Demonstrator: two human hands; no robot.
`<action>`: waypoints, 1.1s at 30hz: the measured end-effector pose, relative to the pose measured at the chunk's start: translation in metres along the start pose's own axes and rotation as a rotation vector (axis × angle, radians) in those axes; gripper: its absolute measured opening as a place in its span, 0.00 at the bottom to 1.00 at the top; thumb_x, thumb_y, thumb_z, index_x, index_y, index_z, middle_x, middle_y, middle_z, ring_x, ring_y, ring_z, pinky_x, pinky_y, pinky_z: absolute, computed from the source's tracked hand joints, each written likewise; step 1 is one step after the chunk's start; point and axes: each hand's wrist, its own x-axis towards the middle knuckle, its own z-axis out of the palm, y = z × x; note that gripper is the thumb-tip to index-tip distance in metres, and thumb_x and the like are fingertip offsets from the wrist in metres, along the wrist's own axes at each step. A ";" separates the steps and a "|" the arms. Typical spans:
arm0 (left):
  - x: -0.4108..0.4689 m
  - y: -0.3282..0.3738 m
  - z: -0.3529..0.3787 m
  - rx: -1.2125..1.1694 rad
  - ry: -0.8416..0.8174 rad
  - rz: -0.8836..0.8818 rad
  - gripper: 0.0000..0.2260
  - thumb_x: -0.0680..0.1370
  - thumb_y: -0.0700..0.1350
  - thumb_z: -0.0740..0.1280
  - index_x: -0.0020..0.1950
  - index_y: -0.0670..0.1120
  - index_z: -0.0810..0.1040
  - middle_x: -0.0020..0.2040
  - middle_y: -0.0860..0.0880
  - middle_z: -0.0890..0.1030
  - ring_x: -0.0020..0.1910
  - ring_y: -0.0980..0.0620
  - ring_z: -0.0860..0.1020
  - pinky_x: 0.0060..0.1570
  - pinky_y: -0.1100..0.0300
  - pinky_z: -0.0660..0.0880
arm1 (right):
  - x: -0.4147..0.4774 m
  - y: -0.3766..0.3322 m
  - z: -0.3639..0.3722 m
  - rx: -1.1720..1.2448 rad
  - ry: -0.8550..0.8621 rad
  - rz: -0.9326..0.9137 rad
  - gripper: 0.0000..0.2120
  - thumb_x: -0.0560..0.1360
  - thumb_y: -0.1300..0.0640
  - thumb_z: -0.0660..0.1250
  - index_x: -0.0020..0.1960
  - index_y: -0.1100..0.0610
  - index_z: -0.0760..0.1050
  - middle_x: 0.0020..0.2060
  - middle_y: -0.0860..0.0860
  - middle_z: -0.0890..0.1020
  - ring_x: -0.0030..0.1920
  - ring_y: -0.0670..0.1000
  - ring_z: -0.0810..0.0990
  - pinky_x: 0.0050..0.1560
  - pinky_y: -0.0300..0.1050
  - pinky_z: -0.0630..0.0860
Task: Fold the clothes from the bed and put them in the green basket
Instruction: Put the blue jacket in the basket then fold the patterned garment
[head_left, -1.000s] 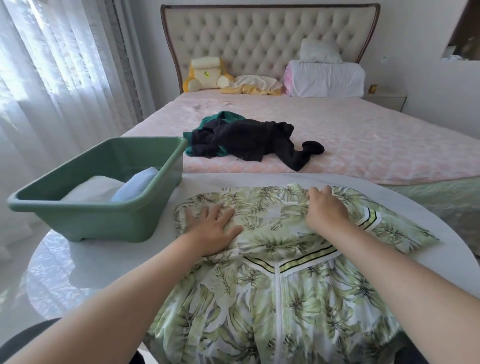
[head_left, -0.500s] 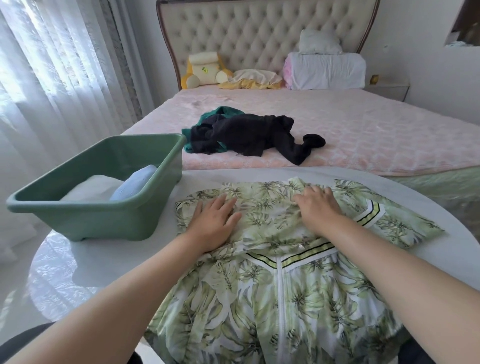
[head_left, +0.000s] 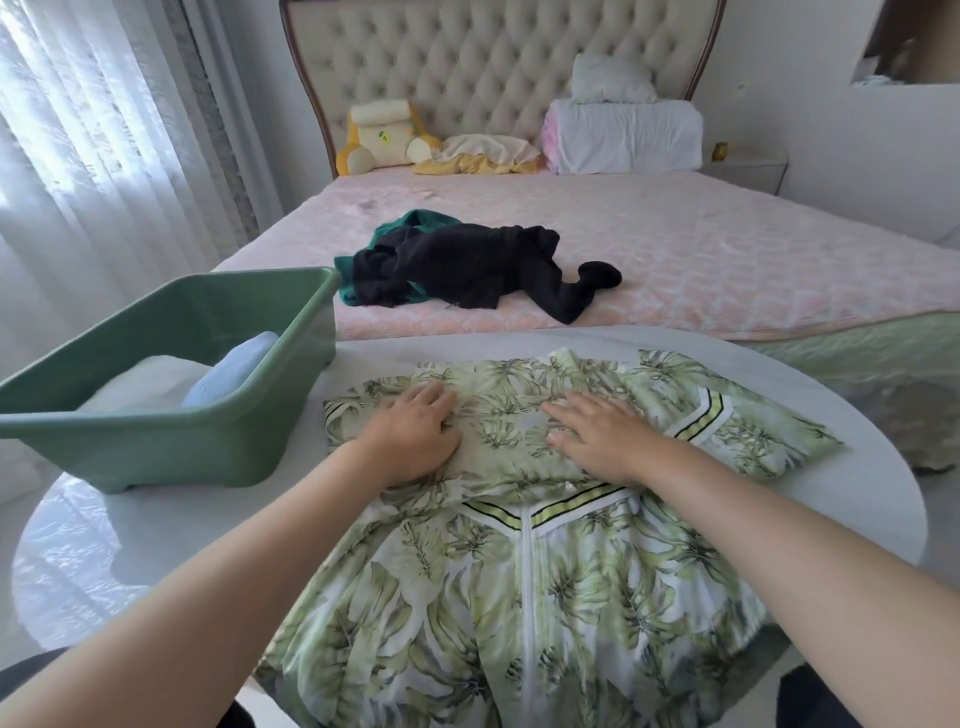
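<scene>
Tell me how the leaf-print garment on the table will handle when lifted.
Probably floppy: the garment creases under the left hand and right hand and hangs over the table edge. Likely light; the cloth looks thin.

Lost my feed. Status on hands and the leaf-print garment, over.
Left hand, right hand open, flat on leaf-print garment. Dark clothes unfolded on bed. Green basket beside garment, nothing between.

Two hands (head_left: 415, 441) (head_left: 597, 436), one leaf-print dress (head_left: 519, 597), one green basket (head_left: 156, 452), two folded pieces (head_left: 140, 379) (head_left: 228, 369) inside, two unfolded garments (head_left: 467, 270) (head_left: 415, 221).

Sunlit sheer curtains (head_left: 78, 156), tufted beige headboard (head_left: 493, 67), white wall (head_left: 857, 135), nightstand (head_left: 748, 171)
</scene>
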 end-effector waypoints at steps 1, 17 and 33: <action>0.000 0.005 -0.001 -0.056 -0.053 0.017 0.29 0.82 0.63 0.49 0.81 0.58 0.48 0.82 0.53 0.48 0.80 0.48 0.46 0.77 0.41 0.48 | -0.003 0.006 0.000 -0.002 -0.014 0.010 0.30 0.82 0.34 0.44 0.81 0.40 0.43 0.82 0.49 0.44 0.81 0.53 0.43 0.79 0.59 0.42; 0.076 0.203 -0.020 -0.161 0.142 0.296 0.17 0.82 0.51 0.58 0.71 0.51 0.70 0.68 0.49 0.73 0.63 0.47 0.74 0.59 0.47 0.74 | -0.051 0.160 -0.013 0.185 0.347 0.457 0.25 0.76 0.65 0.59 0.73 0.56 0.69 0.70 0.57 0.72 0.67 0.61 0.71 0.65 0.56 0.72; 0.092 0.233 0.001 -0.391 0.091 0.260 0.11 0.78 0.49 0.70 0.60 0.53 0.82 0.62 0.54 0.79 0.58 0.52 0.77 0.54 0.61 0.73 | -0.058 0.160 -0.041 1.279 0.480 0.624 0.12 0.76 0.53 0.65 0.37 0.55 0.69 0.33 0.52 0.71 0.35 0.53 0.68 0.36 0.44 0.63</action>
